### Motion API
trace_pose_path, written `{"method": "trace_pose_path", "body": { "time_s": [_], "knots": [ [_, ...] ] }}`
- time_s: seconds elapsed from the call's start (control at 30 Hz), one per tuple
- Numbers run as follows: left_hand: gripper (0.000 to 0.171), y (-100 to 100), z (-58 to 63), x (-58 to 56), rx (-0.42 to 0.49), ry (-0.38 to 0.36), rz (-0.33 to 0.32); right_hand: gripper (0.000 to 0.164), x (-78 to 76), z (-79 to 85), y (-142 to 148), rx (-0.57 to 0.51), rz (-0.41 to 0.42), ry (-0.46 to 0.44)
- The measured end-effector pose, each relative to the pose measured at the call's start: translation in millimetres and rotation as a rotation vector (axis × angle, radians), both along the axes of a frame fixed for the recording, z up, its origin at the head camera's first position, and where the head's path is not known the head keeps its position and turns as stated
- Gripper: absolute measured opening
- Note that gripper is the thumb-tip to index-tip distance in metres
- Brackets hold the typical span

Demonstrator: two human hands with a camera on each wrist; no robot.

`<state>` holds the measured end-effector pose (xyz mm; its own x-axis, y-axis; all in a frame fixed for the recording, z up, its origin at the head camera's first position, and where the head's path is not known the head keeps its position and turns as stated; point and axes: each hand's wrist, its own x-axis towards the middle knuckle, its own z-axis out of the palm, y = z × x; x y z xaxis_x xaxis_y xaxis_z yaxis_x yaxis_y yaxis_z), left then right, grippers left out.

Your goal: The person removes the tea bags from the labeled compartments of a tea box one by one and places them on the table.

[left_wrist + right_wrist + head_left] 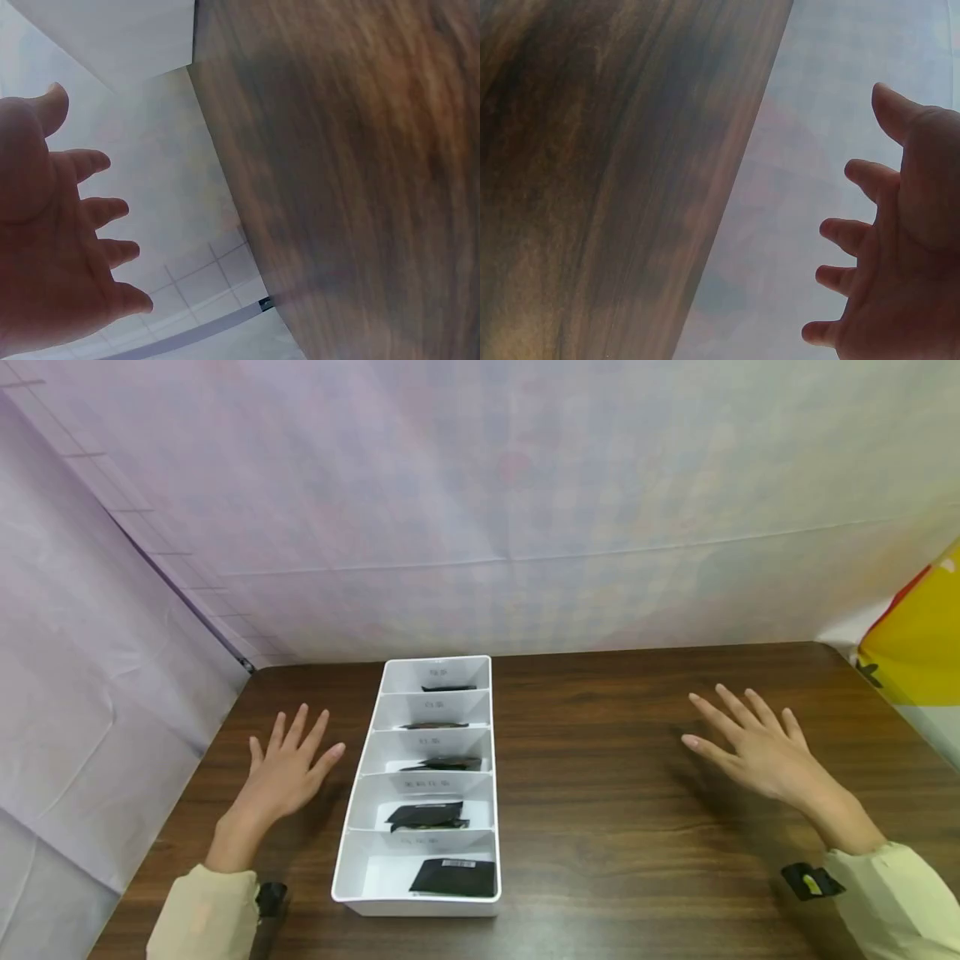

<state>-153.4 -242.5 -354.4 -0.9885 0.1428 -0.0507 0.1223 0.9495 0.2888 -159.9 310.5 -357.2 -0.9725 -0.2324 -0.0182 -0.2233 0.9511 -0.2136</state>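
Note:
My left hand (283,779) is spread over the table to the left of a long white organizer box (365,806), its thumb nearest the box's side. Nothing is in its fingers. Off to the right, my right hand (765,756) hovers above the wood with fingers fanned out, holding nothing. The box has several compartments in a row, each labelled on its inner wall. A flat black packet (453,877) with a barcode sticker lies in the nearest one. Black packets (426,814) also lie in the compartment behind it, and thin dark packets (442,763) in those farther back.
The dark wood table (600,793) runs back to a pale cloth curtain (525,510). Another white sheet (60,693) hangs along the left side. A yellow and red cloth (918,635) is at the far right edge.

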Motion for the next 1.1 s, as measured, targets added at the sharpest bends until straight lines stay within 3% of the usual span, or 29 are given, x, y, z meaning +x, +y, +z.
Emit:
{"method": "trace_pose_path", "body": {
  "time_s": [0.2, 0.33, 0.5, 0.77, 0.93, 1.1],
  "knots": [
    [0.068, 2, 5.2, -4.8, 0.077, 0.029, -0.026, 0.070, 0.2, 0.6, 1, -0.001, -0.001, 0.003],
    [0.061, 4, 8.0, -8.5, 0.207, 0.034, -0.072, 0.070, 0.3, -0.3, 1, 0.003, 0.001, 0.010],
    [0.049, 7, 7.7, -10.6, 0.387, -0.041, -0.091, 0.070, 0.7, -1.1, 1, 0.009, 0.003, 0.017],
    [0.031, 12, 1.6, -13.3, 0.645, -0.189, -0.044, 0.070, 0.9, -2.1, 1, 0.014, 0.018, 0.030],
    [0.024, 14, -2.1, -14.1, 0.743, -0.247, -0.082, 0.069, 1.7, -2.9, 2, 0.002, 0.033, 0.037],
    [0.021, 14, -4.5, -14.2, 0.761, -0.267, -0.119, 0.067, 0.5, -2.2, 0, -0.053, 0.068, 0.050]
  ]
}}
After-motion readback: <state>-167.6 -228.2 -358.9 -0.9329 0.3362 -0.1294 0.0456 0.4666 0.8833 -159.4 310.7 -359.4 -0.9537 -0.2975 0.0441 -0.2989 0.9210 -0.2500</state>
